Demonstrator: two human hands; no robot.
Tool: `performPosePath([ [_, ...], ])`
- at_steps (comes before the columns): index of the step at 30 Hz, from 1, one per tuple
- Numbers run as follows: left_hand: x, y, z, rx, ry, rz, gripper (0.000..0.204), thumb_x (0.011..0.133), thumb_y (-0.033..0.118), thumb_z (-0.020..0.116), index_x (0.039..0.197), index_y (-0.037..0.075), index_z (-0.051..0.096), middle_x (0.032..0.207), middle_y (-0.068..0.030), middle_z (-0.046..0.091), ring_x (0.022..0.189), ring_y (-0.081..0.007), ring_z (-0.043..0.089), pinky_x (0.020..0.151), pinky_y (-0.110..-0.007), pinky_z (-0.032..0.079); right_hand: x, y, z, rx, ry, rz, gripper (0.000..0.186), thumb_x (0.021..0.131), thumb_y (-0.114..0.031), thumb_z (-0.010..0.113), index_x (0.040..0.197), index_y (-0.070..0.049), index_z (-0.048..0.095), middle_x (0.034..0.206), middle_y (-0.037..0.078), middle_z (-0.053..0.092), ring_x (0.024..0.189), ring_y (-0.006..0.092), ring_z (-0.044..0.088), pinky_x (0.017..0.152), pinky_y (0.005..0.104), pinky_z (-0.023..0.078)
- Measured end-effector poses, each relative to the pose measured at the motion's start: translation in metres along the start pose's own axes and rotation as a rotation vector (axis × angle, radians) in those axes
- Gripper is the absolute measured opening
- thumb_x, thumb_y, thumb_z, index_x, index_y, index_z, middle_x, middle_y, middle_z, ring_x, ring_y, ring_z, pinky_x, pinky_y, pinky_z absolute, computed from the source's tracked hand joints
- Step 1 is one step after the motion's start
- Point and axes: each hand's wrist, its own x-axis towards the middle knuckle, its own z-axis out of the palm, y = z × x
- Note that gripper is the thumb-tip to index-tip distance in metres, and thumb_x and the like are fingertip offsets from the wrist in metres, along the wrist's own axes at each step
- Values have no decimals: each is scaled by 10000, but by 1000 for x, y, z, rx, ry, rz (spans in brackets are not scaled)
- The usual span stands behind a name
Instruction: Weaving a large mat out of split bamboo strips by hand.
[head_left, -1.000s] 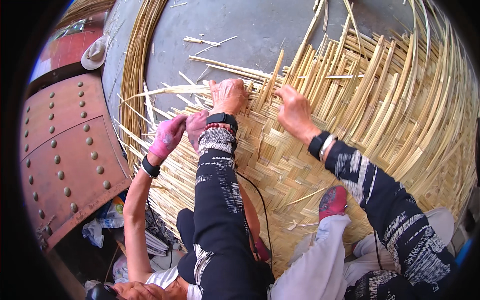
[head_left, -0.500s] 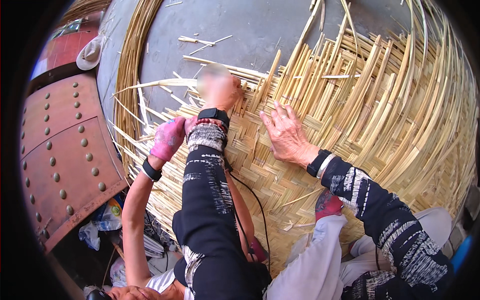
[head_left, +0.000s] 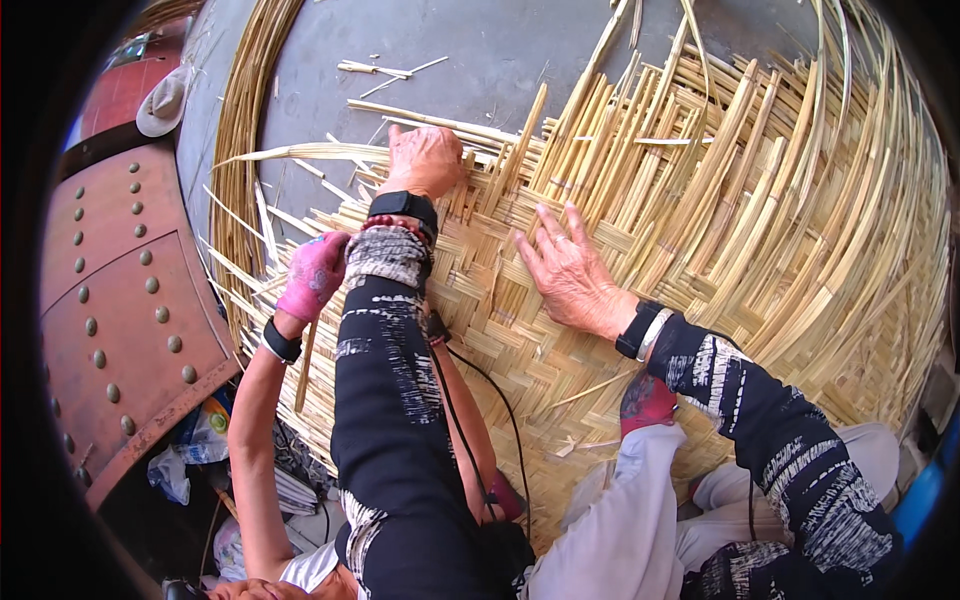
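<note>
A large straw-coloured mat, woven in a herringbone pattern of flat split-cane strips, spreads below me. At its far left edge my left hand is closed, its fingertips hidden. A long pale cane strip runs leftward out of it. My right hand lies palm down on the weave with its fingers apart, just below the raised rows of loose cane ends. Beside my left wrist is another person's pink-gloved hand, with a brownish strip hanging below it.
The co-worker's light trousers and dark red shoe are on the near side of the mat. A curved cane bundle lies at left on the grey floor. Further left are a studded red door panel and a pale hat. A black cable crosses the mat.
The whole view has shifted slightly. My hands stay at nearly the same spots on the mat. The co-worker's pink glove has moved away from my left wrist, and a strip now shows below it.
</note>
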Motion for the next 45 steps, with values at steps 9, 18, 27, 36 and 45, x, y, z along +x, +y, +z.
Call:
performPosePath([
  [9, 4, -7, 23, -31, 138, 51, 89, 633, 228, 706, 678, 155, 683, 660, -50, 636, 701, -225, 604, 789, -413, 314, 10, 7, -3, 162, 43, -24, 553, 585, -160, 621, 1097, 34, 543, 1031, 220, 542, 1148, 371, 452, 1009, 471, 286],
  [18, 1, -8, 15, -23, 79, 54, 85, 655, 227, 667, 701, 158, 686, 675, -47, 642, 716, -230, 616, 800, -433, 334, 9, 9, -2, 123, -34, -11, 783, 528, -262, 730, 1214, 8, 468, 1102, 219, 511, 1231, 386, 364, 1047, 478, 234],
  [27, -43, 36, 45, -212, 629, -232, 224, 737, -33, 564, 951, 33, 567, 968, -119, 598, 868, -198, 578, 834, -360, 439, 6, 14, 3, 27, -51, -65, 757, 541, -251, 668, 1224, 11, 475, 1078, 222, 521, 1227, 384, 369, 1043, 497, 228],
  [36, -79, 107, 104, -492, 610, -653, 615, 787, 252, 625, 1304, 23, 385, 1385, -158, 340, 1235, -303, 360, 963, -459, 292, 8, 16, -3, -83, -71, -156, 760, 563, -354, 646, 1191, 45, 493, 1070, 189, 554, 1216, 378, 382, 1051, 482, 219],
  [45, -81, 102, 106, -439, 561, -574, 559, 755, 234, 667, 1252, 97, 448, 1334, -98, 417, 1219, -272, 384, 912, -447, 324, 2, 21, -1, -40, -59, -156, 757, 559, -334, 685, 1199, 19, 487, 1110, 157, 545, 1240, 384, 349, 1066, 474, 216],
])
